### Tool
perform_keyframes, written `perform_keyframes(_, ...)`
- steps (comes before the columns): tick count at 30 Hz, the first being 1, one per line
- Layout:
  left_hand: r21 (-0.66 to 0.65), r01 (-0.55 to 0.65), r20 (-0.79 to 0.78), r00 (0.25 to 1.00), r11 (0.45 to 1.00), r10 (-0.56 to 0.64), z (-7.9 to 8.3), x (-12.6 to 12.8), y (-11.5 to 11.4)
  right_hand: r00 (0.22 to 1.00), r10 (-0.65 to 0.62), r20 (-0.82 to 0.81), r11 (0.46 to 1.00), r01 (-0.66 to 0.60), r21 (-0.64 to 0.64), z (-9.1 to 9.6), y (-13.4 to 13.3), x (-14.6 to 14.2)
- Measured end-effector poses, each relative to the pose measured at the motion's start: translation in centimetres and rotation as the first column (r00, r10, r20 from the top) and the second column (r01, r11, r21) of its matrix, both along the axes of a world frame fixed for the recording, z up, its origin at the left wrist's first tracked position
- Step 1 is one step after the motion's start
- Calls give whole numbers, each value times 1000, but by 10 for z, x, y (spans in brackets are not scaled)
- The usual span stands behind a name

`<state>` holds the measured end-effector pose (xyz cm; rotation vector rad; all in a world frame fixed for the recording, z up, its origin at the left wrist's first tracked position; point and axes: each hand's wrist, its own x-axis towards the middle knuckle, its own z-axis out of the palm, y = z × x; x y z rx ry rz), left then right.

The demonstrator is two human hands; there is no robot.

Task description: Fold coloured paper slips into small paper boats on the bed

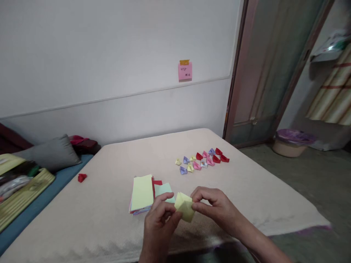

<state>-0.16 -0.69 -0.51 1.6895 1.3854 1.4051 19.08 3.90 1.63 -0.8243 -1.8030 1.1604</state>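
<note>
While my left hand (160,224) pinches the near left edge of a folded yellow paper (184,207) between thumb and fingers, my right hand (215,205) grips its right edge the same way, so the piece is held up between the two, above the near part of the cloth-covered counter (106,215). My left forefinger reaches out past the paper, in front of a mint-green sheet (163,189). Just beyond that hand, to the left, sits a stack of paper (142,193) with a pale yellow sheet on top and other colours showing along its lower edges; the green sheet lies at its right side, with a bit of red paper (157,182) behind it. Farther off, past my right hand, small folded paper shapes (204,163) in yellow, purple, pink, red and white stand close together in two slanting rows. One red folded piece (82,178) lies well apart from them, near the counter's left edge. Beyond that edge I see a grey pillow (59,153), and on the wall (117,54) ahead a pink note (185,71) hangs from a strip of brownish-yellow tape (184,62).
</note>
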Motion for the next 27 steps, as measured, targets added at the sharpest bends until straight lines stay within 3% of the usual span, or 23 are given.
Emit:
perform_keyframes(5, -191, -29, 351, 931, 981, 96, -7, 11, 2, 977, -140, -159, 967, 100, -233, -14, -3, -18)
perform_keyframes(11, -229, 95, 625, 777, 969, 72, -14, 9, 8, 955, -166, -246, 930, 69, -361, -11, -6, -27)
perform_keyframes(15, -258, 198, 703, 710, 946, 43, -18, 7, 11, 958, -187, -219, 906, 82, -415, -15, -2, -27)
perform_keyframes(19, -324, 285, 720, 692, 902, 40, -15, 7, 10, 960, -154, -232, 892, 35, -451, -21, 1, -26)
perform_keyframes(23, -363, 311, 742, 667, 878, 71, -11, 11, 6, 959, -145, -245, 897, 23, -441, -21, 2, -27)
perform_keyframes(27, -354, 281, 748, 658, 892, 89, -7, 15, 3, 956, -136, -260, 881, -4, -473, -23, 1, -32)
